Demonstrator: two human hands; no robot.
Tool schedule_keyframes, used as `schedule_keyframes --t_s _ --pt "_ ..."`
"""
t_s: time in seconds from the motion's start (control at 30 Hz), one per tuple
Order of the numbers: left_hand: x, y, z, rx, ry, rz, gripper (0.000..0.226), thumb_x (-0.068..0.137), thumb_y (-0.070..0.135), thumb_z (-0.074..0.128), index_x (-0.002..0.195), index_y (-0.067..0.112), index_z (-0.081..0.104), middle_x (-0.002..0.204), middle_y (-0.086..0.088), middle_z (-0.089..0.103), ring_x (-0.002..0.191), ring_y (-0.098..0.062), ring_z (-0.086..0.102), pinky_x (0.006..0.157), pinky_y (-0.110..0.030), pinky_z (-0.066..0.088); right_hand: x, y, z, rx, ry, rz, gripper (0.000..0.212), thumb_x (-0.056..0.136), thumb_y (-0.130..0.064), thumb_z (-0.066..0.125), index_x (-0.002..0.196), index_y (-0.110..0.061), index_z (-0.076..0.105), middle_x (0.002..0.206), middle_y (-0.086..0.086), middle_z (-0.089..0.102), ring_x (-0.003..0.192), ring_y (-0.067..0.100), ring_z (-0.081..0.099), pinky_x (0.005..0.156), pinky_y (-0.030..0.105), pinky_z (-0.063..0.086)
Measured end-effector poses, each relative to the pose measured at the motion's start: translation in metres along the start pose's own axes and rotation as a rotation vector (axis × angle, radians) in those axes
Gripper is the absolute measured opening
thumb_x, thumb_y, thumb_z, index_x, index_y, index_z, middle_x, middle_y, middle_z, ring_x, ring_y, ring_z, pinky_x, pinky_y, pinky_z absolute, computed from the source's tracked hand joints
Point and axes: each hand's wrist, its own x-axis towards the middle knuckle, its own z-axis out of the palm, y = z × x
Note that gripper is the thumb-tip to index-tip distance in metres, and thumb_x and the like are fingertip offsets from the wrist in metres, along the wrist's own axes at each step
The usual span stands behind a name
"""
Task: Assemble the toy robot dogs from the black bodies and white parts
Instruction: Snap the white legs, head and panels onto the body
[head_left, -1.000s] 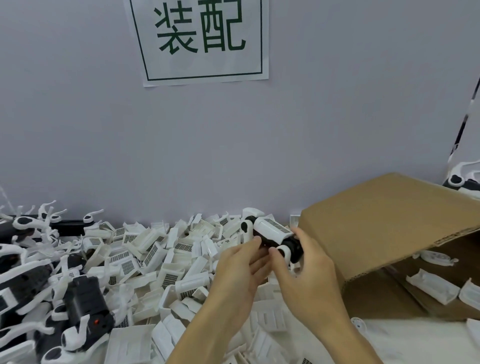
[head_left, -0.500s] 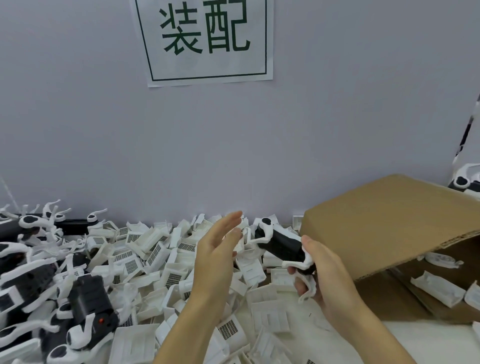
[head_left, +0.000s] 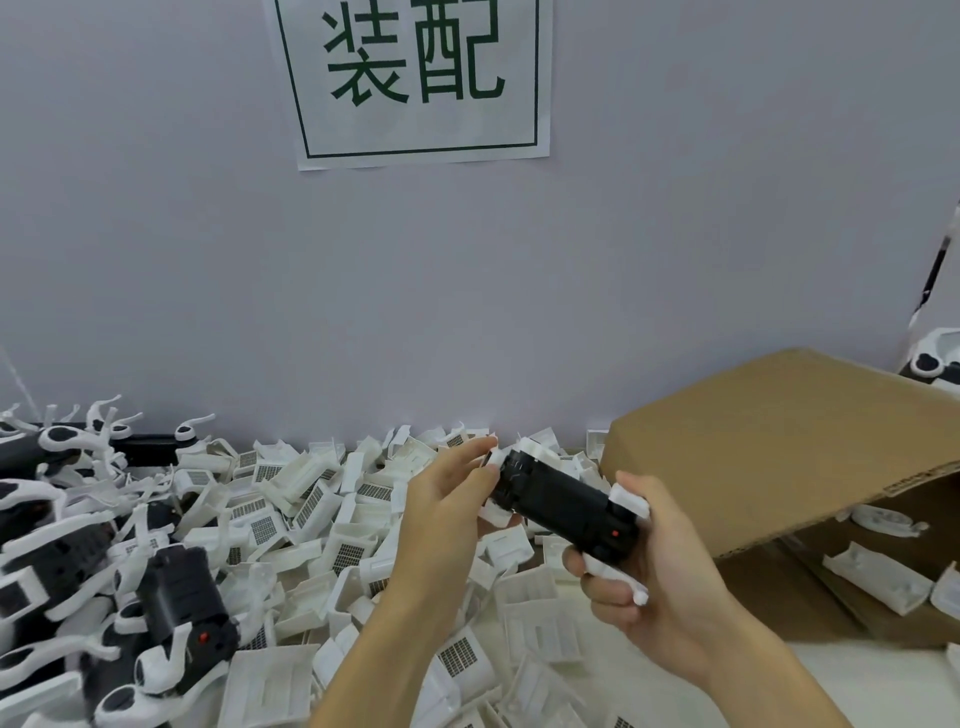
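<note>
Your right hand wraps its fingers round the near end of the black body, holding it above the counter and tilted so the far end points up and to your left; that grip looks chosen to steady the body while the other end is worked on. Your left hand meets that far end, fingertips pinching a small white part against it, seemingly to seat it there, though whether it has clicked home cannot be told. White pieces already sit on the body near your right hand. Below and to the left spreads the heap of loose white parts, and beyond it, along the left edge, lie assembled dogs with white legs sticking up. The cardboard box stands just beside your right hand, its open side toward you with a few white shells inside, so a swing rightward would likely catch its flap. You probably have the freest room straight up and toward yourself; the wall with the paper sign closes off the back.
</note>
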Motion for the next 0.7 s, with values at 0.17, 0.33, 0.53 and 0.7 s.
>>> schedule_keyframes --t_s 0.17,0.33,0.53,0.7 --pt "0.002 0.002 -0.003 0.004 -0.033 -0.022 0.024 0.099 0.018 0.058 0.108 0.027 0.079 0.114 -0.003 0.075 0.101 -0.025 0.073 0.081 -0.036 0.060 0.000 -0.001 -0.002 0.016 0.014 -0.027 0.059 0.072 -0.052 0.061 0.106 -0.005 0.072 0.068 0.015 0.049 0.039 0.013 0.030 0.030 0.020 0.028" --pt "0.002 0.008 -0.002 0.049 -0.007 -0.118 0.018 0.093 0.046 0.063 0.098 0.042 0.080 0.098 0.010 0.077 0.092 -0.016 0.073 0.074 -0.031 0.056 0.000 -0.003 -0.006 -0.070 0.033 -0.123 0.054 0.077 -0.050 0.063 0.109 -0.006 0.068 0.074 0.017 0.056 0.050 0.018 0.043 0.040 0.024 0.037" --pt "0.004 0.009 -0.008 0.025 0.071 -0.085 0.017 0.094 0.040 0.066 0.104 0.034 0.079 0.098 0.007 0.078 0.091 -0.013 0.071 0.077 -0.030 0.051 -0.004 -0.001 -0.003 -0.532 0.093 -0.378 0.034 0.069 -0.031 0.078 0.102 -0.033 0.072 0.104 -0.006 0.071 0.092 0.007 0.069 0.076 0.025 0.050" --pt "0.003 0.007 -0.007 -0.072 0.088 -0.106 0.016 0.096 0.023 0.069 0.101 0.011 0.078 0.094 -0.008 0.078 0.080 -0.019 0.070 0.080 -0.038 0.056 -0.005 0.007 0.004 -1.098 0.186 -0.766 0.069 0.066 0.004 0.084 0.113 -0.042 0.063 0.115 -0.030 0.057 0.113 0.000 0.054 0.090 0.009 0.043"
